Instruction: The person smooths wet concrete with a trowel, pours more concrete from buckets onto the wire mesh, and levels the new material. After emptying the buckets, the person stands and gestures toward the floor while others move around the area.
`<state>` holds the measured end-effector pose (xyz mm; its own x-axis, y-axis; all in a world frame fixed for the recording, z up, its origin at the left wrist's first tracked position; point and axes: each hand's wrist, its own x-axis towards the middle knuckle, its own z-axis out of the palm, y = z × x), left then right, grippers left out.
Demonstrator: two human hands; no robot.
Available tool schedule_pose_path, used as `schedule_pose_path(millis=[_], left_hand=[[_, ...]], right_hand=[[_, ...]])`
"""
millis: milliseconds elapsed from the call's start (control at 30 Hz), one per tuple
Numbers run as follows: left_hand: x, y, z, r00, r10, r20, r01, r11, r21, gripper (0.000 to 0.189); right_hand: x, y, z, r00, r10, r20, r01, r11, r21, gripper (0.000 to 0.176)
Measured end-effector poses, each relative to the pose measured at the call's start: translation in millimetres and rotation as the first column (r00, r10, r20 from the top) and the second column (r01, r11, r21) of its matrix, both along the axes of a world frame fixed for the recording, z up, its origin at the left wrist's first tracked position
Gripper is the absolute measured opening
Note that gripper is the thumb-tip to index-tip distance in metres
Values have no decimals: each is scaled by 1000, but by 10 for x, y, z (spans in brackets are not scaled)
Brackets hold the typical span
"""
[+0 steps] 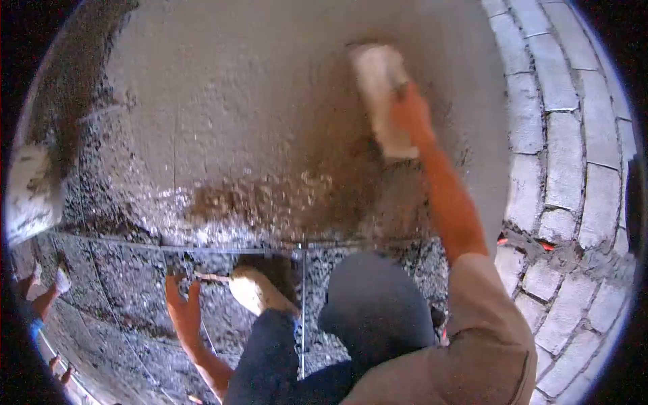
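My right hand point(412, 111) is closed on the handle of a long pale hand float point(383, 101), blurred by motion. The float lies against wet grey concrete point(243, 81), smooth toward the top and rough and stony along its near edge. My left hand point(182, 307) is low on the left, just below the thin straight edge bordering the concrete. Its fingers and thumb point up and stand apart, close to a small dark piece point(177, 262) at the fingertips. A thin stick point(212, 277) lies beside that hand.
My light boot point(253, 289) rests on gravelly ground, with my bent grey knee point(378, 304) to its right. Thin metal rods cross the gravel. A pale, dirt-stained container point(32, 192) stands at far left, above another person's limbs point(47, 297). Block paving point(563, 155) runs along the right.
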<state>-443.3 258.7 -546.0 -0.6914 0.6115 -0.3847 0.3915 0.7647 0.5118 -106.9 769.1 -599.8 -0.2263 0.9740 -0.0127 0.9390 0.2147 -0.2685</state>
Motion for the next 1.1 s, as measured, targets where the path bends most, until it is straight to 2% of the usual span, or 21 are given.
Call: schedule_pose_path(millis=[133, 167, 200, 233, 267, 333, 367, 433, 500, 533, 600, 633, 700, 767, 833, 900, 967, 1000, 1067, 1100], left_hand=[[-35, -32, -132, 998, 51, 35, -52, 999, 6, 63], [-50, -41, -158, 998, 30, 46, -29, 1000, -7, 62], [-68, -52, -167, 999, 2, 53, -1, 1000, -22, 62], [-55, -65, -221, 999, 19, 26, -18, 1000, -17, 61], [-78, -94, -235, 1000, -4, 22, 4, 1000, -17, 61], [-134, -79, -260, 996, -84, 0, 83, 994, -72, 62], [-114, -44, -248, 996, -79, -41, 76, 994, -83, 54], [-26, -1, -188, 1000, 4, 25, -4, 1000, -23, 50], [-57, -240, -279, 994, -74, -77, 72, 997, -37, 53], [-118, -326, -247, 993, -88, -84, 85, 996, -33, 53], [-180, -456, -155, 980, -130, 150, 163, 960, -228, 51], [-142, -485, -136, 980, -139, 144, 169, 958, -229, 51], [19, -493, -59, 997, -56, 52, 64, 985, -159, 39], [148, -409, 32, 997, -75, -1, 74, 987, -140, 37], [103, -517, -2, 992, -121, -49, 114, 986, -120, 37], [63, -598, 6, 996, -59, -72, 48, 988, -145, 37], [-72, -774, -46, 999, -26, -40, 17, 979, -203, 37], [-122, -798, -34, 999, 4, -53, -15, 976, -217, 37], [-158, -669, 20, 988, -89, -123, 68, 984, -167, 39], [-148, -587, 72, 988, -59, -143, 32, 983, -179, 39]], right_hand=[[499, 332, 244, 990, -80, -118, 75, 996, -52, 52], [531, 455, 233, 985, 39, -166, -40, 999, -5, 49], [424, 404, 283, 963, 83, -255, -97, 994, -45, 47], [315, 355, 334, 931, 117, -345, -156, 984, -86, 44], [94, 202, 446, 884, 59, -464, -175, 962, -211, 43], [-181, -184, 475, 836, 262, -483, -412, 881, -235, 41], [-255, -394, 315, 912, 305, -275, -365, 909, -201, 40], [-411, -881, 379, 846, 510, -156, -531, 836, -141, 31], [-396, -1090, 208, 837, 509, -200, -547, 793, -269, 30], [-338, -1037, 237, 843, 499, -204, -538, 802, -261, 30], [-223, -883, 303, 958, 259, -127, -286, 909, -303, 28], [-152, -743, 320, 979, 196, -56, -204, 942, -267, 29], [237, -428, 86, 986, 133, -100, -142, 986, -86, 31], [536, -224, 153, 996, -63, -69, 53, 989, -136, 36], [984, -44, -55, 986, -54, -156, 70, 993, 98, 44], [1274, 119, 3, 971, -160, -175, 171, 984, 51, 49], [1288, 303, 137, 927, -221, -302, 211, 975, -65, 51], [1320, 468, 56, 939, -200, -281, 192, 980, -56, 49], [1097, 927, -152, 949, -132, -285, 118, 991, -65, 46], [946, 1113, -207, 941, 2, -339, -14, 999, -33, 47]])
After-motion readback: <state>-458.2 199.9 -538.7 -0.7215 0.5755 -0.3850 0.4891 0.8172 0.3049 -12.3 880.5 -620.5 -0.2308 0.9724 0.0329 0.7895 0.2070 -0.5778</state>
